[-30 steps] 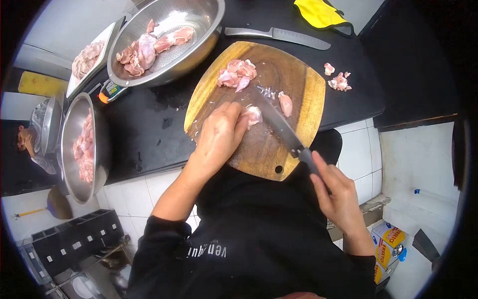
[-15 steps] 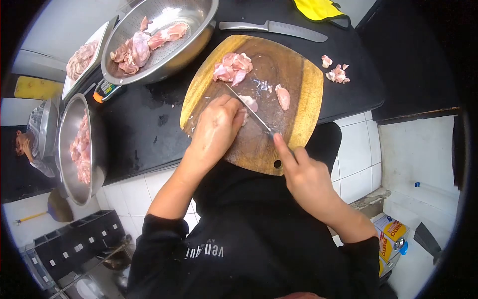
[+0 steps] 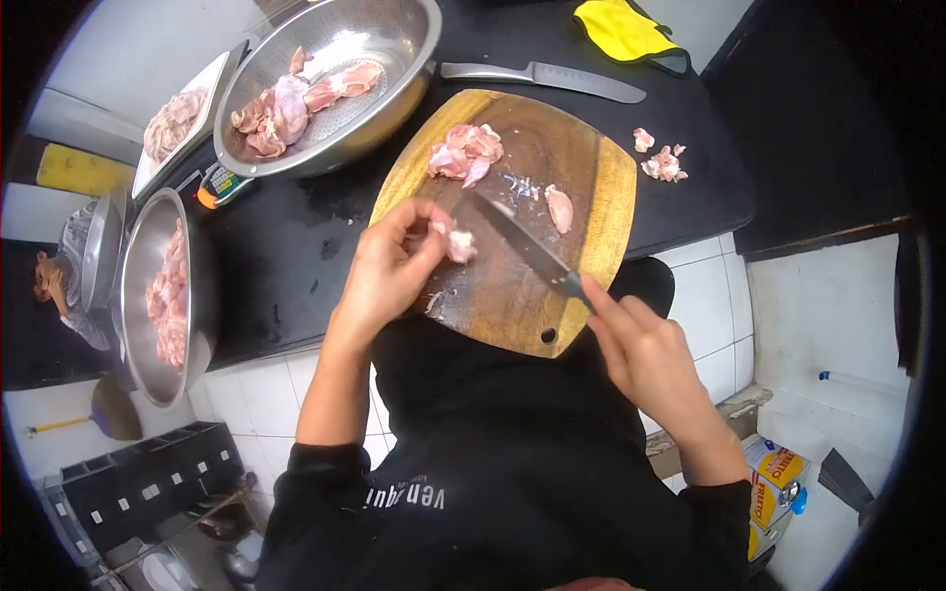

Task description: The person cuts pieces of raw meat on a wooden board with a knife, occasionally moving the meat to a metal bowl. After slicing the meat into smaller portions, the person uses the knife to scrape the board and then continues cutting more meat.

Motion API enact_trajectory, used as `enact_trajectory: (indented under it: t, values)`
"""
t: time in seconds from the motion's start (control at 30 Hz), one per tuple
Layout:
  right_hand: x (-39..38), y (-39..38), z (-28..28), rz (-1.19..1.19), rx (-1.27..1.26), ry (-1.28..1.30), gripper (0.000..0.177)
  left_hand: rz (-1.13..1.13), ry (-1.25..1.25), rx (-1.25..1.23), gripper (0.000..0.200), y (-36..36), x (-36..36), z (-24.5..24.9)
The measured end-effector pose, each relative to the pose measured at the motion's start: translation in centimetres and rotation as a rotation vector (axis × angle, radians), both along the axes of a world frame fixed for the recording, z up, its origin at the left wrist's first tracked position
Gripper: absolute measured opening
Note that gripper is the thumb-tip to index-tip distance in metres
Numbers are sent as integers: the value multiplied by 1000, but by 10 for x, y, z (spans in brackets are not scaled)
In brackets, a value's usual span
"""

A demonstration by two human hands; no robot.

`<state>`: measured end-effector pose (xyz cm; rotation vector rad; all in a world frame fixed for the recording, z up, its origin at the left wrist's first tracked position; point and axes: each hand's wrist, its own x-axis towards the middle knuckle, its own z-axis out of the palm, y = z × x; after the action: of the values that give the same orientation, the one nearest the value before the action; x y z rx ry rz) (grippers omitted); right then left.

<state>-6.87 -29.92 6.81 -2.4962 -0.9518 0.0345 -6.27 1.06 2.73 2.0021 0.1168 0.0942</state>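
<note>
My left hand (image 3: 392, 258) pinches a small piece of raw chicken (image 3: 459, 246) over the left side of the wooden cutting board (image 3: 603, 187). In my right hand (image 3: 642, 345) is the dark handle of a knife (image 3: 527, 242); its blade slants up and left across the board, with the broad side turned to view. A pile of raw chicken pieces (image 3: 466, 154) lies on the upper part of the board. To the right of the blade sits a single chicken strip (image 3: 559, 209). Part of another small piece shows at the blade's edge.
A perforated steel colander (image 3: 394, 108) holds larger chicken pieces; a steel bowl (image 3: 202, 295) at left holds cut ones. Beyond the board lies a second knife (image 3: 544, 79) by a yellow cloth (image 3: 623, 32). Scraps (image 3: 664, 164) lie at right. Another person (image 3: 69, 276) is at far left.
My left hand has lifted and moved left, now pinching the chicken piece off the board. The knife has turned to show its flat side, and my right hand has shifted slightly right.
</note>
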Motion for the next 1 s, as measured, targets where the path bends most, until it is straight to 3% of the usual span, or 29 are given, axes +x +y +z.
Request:
enact_trajectory:
  t: [0.07,0.2,0.27,0.4,0.5,0.67,0.77,0.87,0.9,0.97,1.0]
  values:
    - [0,-4,3,-24,13,-33,50,65,-57,-107,13,3,1,8]
    - [3,-22,11,-183,135,-23,46,-127,-252,217,21,-13,22,7]
    - [4,-30,11,-306,183,-31,45,-176,-230,241,22,-32,34,1]
    - [0,-41,9,-392,126,33,44,-106,-456,442,27,-80,53,-24]
    - [-7,-40,-1,-385,160,105,44,-234,-329,636,28,-97,57,-20]
    - [11,-26,-13,-336,181,141,41,-248,-302,462,22,-73,66,-15]
    - [33,-13,-25,-206,251,-12,41,-14,-615,479,28,-39,63,1]
    - [58,8,-25,-198,162,-37,41,70,-385,553,60,-8,57,-4]
    - [68,15,-32,-169,203,-104,40,74,-387,553,60,-4,58,-11]
    - [79,27,-34,-143,173,-134,40,111,-308,586,92,4,61,-27]
    - [81,31,-34,-121,141,-159,40,118,-313,590,92,3,63,-24]
